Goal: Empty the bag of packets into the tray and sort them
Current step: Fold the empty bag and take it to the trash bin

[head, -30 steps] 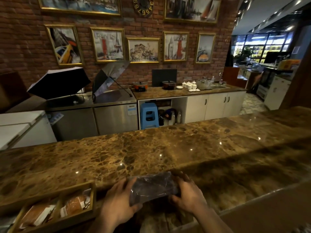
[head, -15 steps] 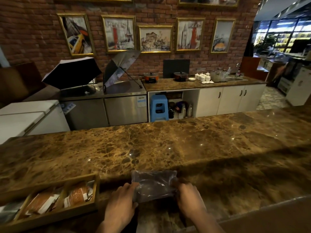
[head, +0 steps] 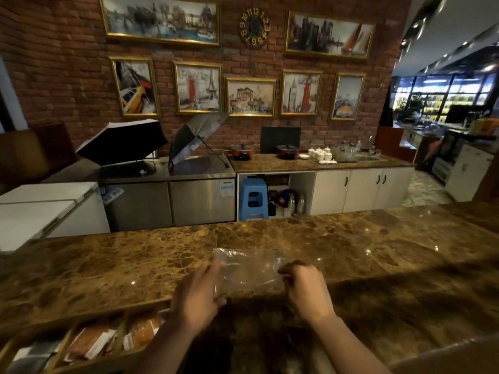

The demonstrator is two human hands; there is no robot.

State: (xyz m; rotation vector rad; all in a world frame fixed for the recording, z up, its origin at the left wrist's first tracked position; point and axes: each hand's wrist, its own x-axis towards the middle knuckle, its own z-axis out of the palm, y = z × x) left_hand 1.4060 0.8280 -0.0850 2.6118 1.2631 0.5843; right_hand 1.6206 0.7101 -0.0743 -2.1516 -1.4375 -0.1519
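Just right of the tray [head: 89,317], over the marble counter [head: 351,252], both hands hold the clear plastic bag [head: 249,271] stretched between them. L hand [head: 198,295] is pinched on the bag's left edge, R hand [head: 305,290] is closed on its right edge w/ fingers curled in. The bag's long axis runs left-right, hand to hand; it looks flat and empty, tho the film is too see-thru to be sure. The packets [head: 91,341] lie in the tray's compartments: orange ones in the two slots nearest the bag, a darker one further left. L hand is nearer the tray, almost at its right end, so sorting reach prob falls to it, w/ R left to drop the bag.
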